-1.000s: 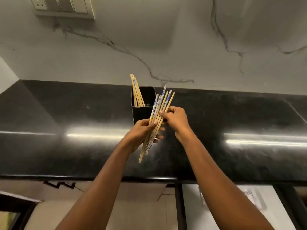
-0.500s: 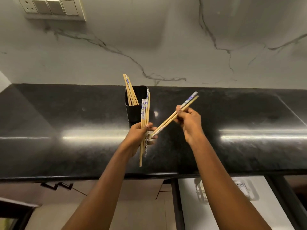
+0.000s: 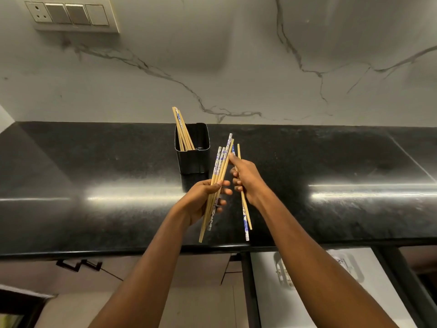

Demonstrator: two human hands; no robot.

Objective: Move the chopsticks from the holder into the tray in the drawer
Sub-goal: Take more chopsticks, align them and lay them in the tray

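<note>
A person stands at the black table (image 3: 94, 166), left hand (image 3: 203, 200) with fingers closed around a bundle of chopsticks (image 3: 218, 176), right hand (image 3: 248, 181) gripping a pair of chopsticks (image 3: 244, 214) beside it. More chopsticks (image 3: 181, 129) lean in the black holder (image 3: 192, 157) near the table's back edge, just beyond the hands.

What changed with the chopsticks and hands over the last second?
The right hand split a pair from the left hand's bundle, swung it out right, then brought it back upright beside the bundle. The holder kept its few chopsticks.
</note>
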